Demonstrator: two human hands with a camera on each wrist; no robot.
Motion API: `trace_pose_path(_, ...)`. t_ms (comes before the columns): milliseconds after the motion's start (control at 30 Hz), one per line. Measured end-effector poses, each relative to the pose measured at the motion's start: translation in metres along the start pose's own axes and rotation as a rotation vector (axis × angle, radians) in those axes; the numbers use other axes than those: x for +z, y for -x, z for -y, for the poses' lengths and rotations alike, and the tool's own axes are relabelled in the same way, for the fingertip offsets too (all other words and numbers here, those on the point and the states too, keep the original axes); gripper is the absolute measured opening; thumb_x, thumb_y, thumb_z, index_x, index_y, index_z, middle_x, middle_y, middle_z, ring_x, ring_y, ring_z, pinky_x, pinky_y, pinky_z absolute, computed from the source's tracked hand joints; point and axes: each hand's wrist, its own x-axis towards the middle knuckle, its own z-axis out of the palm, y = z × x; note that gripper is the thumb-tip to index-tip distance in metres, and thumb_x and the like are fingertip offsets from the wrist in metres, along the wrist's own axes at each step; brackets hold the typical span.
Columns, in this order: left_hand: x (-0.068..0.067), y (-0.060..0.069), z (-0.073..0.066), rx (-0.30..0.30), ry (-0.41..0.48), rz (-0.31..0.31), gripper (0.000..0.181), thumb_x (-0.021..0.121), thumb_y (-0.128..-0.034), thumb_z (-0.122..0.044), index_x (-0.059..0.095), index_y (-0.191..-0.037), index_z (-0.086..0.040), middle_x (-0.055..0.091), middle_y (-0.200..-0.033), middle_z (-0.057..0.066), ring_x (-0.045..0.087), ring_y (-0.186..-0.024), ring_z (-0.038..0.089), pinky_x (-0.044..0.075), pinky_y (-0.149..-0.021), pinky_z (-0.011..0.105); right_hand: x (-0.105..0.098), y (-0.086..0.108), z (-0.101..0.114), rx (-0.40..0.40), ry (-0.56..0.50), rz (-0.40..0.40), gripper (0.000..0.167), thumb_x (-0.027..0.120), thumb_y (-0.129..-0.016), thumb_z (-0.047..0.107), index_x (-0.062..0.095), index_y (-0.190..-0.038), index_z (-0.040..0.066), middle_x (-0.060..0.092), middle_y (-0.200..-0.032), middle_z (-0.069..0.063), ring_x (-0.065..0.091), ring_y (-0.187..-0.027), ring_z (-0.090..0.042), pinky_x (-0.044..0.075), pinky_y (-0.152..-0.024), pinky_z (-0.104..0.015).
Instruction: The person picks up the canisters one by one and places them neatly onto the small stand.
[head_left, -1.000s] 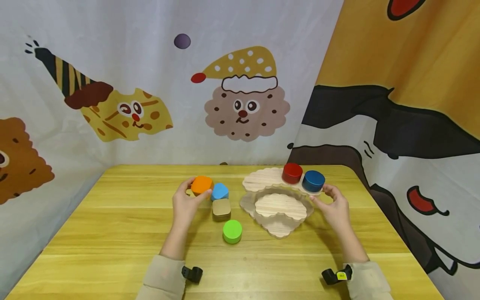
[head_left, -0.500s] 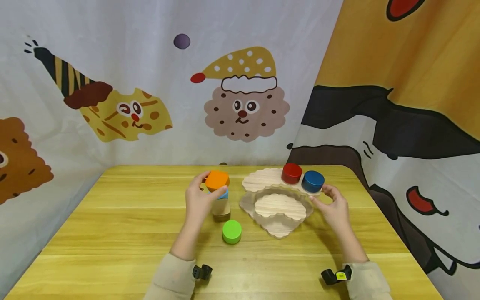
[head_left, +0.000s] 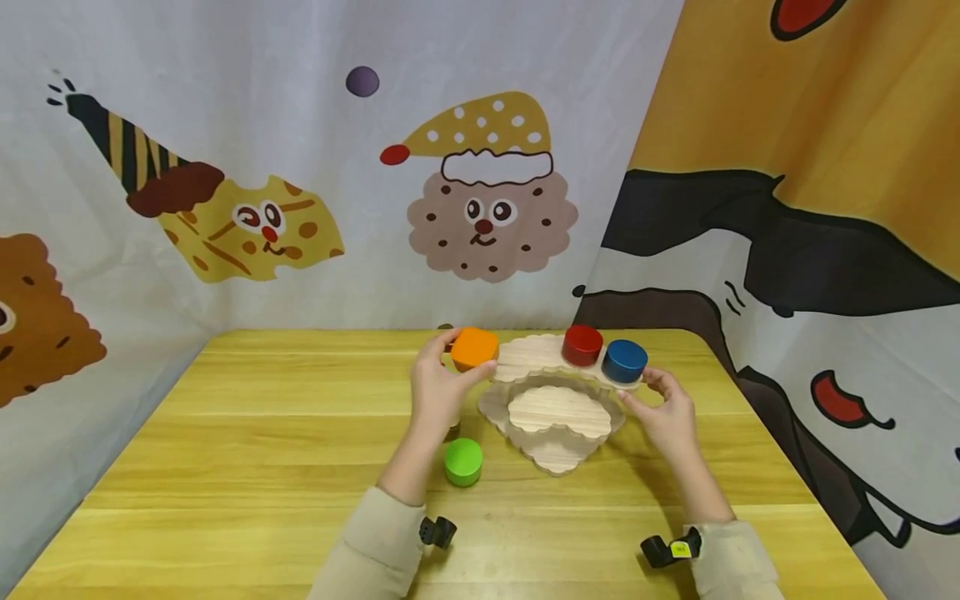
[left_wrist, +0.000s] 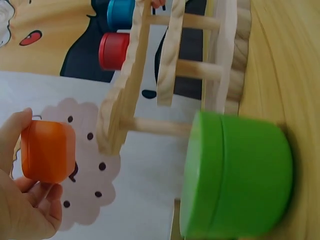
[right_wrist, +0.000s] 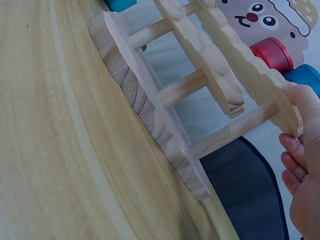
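Note:
My left hand (head_left: 437, 396) pinches an orange rounded-square tin (head_left: 475, 348) between thumb and fingers. In the left wrist view the tin hangs in the air just beyond the left end of the upper shelf of a tiered wooden display stand (left_wrist: 117, 107). My right hand (head_left: 667, 412) grips the right end of that upper shelf, thumb above and fingers below in the right wrist view. On this shelf sit a red round tin (head_left: 582, 346) and, closest to my right hand, a blue round tin (head_left: 625, 361).
A green round tin (head_left: 463, 462) stands on the wooden table (head_left: 225, 467), in front of the stand and to its left. Behind my left wrist, a gold tin (head_left: 453, 432) is almost wholly hidden. A printed cloth (head_left: 285, 67) hangs behind the table.
My left hand has carried the orange tin rightward, past the light-blue and gold tins, to the left end of the upper shelf. My right hand keeps its grip on the stand.

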Motion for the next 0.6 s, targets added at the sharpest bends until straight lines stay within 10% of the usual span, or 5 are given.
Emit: trace_pose_path(600, 0.047, -0.012, -0.016, -0.011, -0.03, 0.024, 0.068, 0.087, -0.0693, -0.031, 0.06, -0.124, -0.001, 0.061, -0.118, 0.012, 0.054, -0.105, 0.025, 0.046, -0.091, 0.04, -0.001, -0.001, 0.002, 0.01, 0.008, 0.009, 0.055, 0.079, -0.081, 0.017, 0.052, -0.122, -0.007, 0.055, -0.124, -0.024, 0.045, -0.119, -0.037, 0.033, -0.101, -0.054)
